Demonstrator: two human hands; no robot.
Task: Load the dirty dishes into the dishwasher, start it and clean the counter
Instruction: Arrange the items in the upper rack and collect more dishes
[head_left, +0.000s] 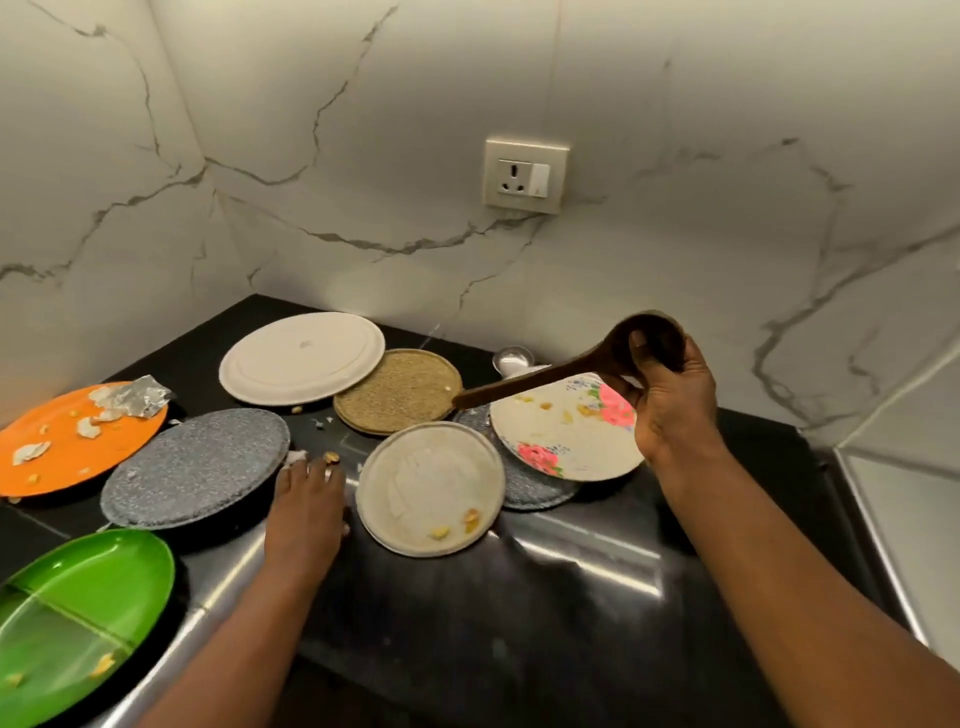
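Right hand (670, 395) grips the bowl of a dark wooden spoon (571, 364), raised over the floral plate (561, 431), handle pointing left. Left hand (306, 509) lies flat, fingers straight, on the black counter (571, 582) between the grey speckled plate (195, 465) and the near beige plate (431, 488). Farther off sit a large white plate (301, 358) and a woven mat (397, 389); orange plate (67, 441) and green tray (78, 623) lie left. Marble walls (675, 93) carry a socket (524, 175).

Plates crowd counter (571, 597) rear; bare strip at front edge, gap between grey plate (195, 467) and beige plate (430, 488).
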